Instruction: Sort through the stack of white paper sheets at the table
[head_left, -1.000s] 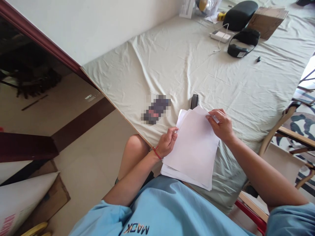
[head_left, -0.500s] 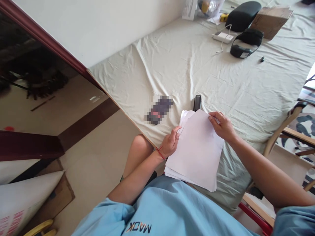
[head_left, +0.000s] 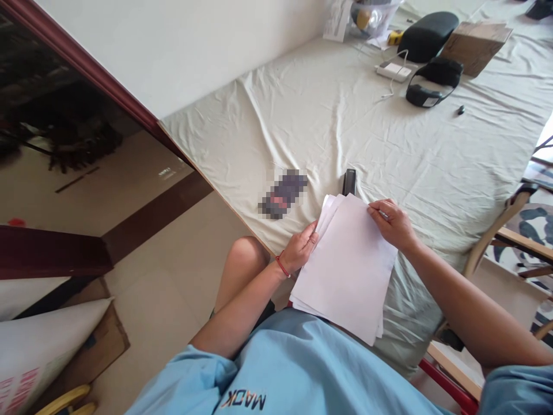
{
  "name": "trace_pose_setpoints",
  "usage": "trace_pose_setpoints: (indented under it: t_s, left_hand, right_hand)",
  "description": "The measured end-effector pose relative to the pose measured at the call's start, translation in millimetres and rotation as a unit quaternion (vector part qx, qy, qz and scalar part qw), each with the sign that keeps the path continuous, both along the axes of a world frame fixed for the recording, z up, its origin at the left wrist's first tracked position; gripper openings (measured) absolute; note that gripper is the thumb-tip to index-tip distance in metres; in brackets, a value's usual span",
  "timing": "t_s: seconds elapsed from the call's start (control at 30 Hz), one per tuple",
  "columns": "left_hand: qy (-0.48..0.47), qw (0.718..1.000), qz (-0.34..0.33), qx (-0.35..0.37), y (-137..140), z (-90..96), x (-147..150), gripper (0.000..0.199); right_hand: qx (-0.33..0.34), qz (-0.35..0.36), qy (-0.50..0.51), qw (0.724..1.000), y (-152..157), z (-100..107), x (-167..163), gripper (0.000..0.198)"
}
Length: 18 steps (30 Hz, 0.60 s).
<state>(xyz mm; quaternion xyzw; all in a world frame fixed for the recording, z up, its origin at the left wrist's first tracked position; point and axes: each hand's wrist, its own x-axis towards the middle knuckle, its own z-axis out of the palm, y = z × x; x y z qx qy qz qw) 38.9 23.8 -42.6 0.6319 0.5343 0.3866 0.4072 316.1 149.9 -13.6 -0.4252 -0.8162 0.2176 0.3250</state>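
A stack of white paper sheets point(head_left: 348, 268) lies at the near edge of a table covered with a pale cloth point(head_left: 328, 121). My left hand point(head_left: 301, 249) grips the stack's left edge, a red string on its wrist. My right hand point(head_left: 392, 223) pinches the stack's top right corner. The upper sheets fan out slightly at the far left corner. A small black stapler-like object point(head_left: 349, 181) lies just beyond the paper. A blurred dark object point(head_left: 283, 193) rests on the cloth to the left of it.
At the far end of the table are a black case point(head_left: 427, 27), a black strap device point(head_left: 433, 80), a white charger with cable point(head_left: 393, 71), a cardboard box point(head_left: 475, 39) and a small black piece point(head_left: 461, 109). A wooden chair point(head_left: 514, 230) stands right.
The stack has shifted slightly right and down in view as my head moved. Both hands keep their hold on the paper.
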Motion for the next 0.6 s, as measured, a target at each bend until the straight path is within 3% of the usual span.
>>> trace_pose_setpoints:
  t_s: [0.07, 0.6]
  left_hand:
    - [-0.01, 1.0, 0.003, 0.005, 0.9, 0.8, -0.4, 0.041]
    - [0.024, 0.999, -0.011, 0.018, 0.4, 1.9, 4.7, 0.035]
  right_hand:
    - [0.003, 0.002, -0.001, 1.0, -1.0, 0.3, -1.0, 0.024]
    - [0.064, -0.02, 0.0, 0.998, -7.3, 8.7, -5.8, 0.022]
